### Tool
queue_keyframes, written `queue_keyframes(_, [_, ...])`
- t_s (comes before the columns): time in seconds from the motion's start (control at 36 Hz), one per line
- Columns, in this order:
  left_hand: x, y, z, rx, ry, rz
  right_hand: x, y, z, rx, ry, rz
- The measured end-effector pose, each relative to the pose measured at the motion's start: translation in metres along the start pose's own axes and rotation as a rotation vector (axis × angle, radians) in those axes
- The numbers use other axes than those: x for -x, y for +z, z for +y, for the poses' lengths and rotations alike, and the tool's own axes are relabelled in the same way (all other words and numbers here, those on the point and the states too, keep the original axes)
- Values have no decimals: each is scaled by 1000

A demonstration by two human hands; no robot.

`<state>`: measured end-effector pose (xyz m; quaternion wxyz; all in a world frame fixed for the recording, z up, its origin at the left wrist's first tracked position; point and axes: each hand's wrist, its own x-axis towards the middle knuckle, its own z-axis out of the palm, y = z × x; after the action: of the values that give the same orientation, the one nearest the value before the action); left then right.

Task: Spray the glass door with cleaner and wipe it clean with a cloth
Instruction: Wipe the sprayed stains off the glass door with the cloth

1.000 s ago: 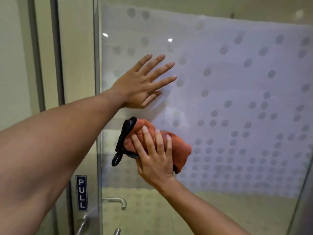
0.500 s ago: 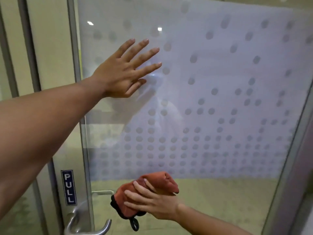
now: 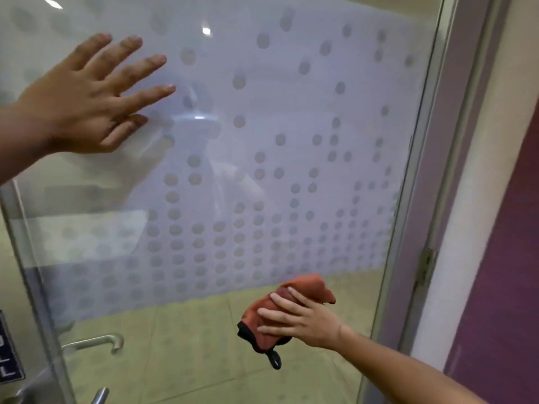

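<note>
While splayed, left hand (image 3: 87, 103) flat.

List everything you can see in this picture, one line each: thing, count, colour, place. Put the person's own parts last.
glass door: one, clear with a frosted dotted band, fills the view
door handle: one, silver, lower left
sign: one, dark blue with white letters, left edge, partly cut off
door frame: one, grey, right of the glass
hinge: one, metal, on the frame
wall: one, cream and purple, far right
cloth: one, orange with black edging, low on the glass
left hand: one, spread flat on the glass, upper left
right hand: one, pressing the cloth
</note>
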<state>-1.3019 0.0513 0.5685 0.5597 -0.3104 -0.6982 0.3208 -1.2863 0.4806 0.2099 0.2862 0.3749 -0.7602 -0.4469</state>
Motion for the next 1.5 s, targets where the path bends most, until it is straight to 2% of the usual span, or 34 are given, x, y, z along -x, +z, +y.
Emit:
queue_keyframes(0.11, [-2, 11, 0, 7, -2, -3, 33, 21, 0, -71, 236, -30])
queue_keyframes(0.19, [-2, 15, -3, 6, -9, -12, 49, 30, -6, -177, 483, -8])
queue_keyframes(0.36, [-2, 17, 2, 36, -11, 45, 41, 25, -6, -444, 1008, 116])
queue_keyframes(0.58, [0, 15, 4, 22, 16, 27, 17, 14, 47, -603, 1307, 365])
queue_keyframes(0.81, [-2, 3, 1, -14, 4, -1, -11, -27, 166, -663, 1682, 615])
queue_keyframes(0.92, [-3, -1, 1, -29, -11, 11, -19, -43, 218, -669, 1842, 688])
queue_keyframes(1.06, [-4, -8, 0, -36, -31, 8, -41, -75, 263, -621, 1860, 713])
queue_keyframes(1.31, [-3, -13, -3, -52, -31, -37, -126, -170, 296, -474, 1544, 748])
queue_keyframes(1.5, [-3, -12, -3, -60, -29, -23, -171, -214, 275, -386, 1263, 802])
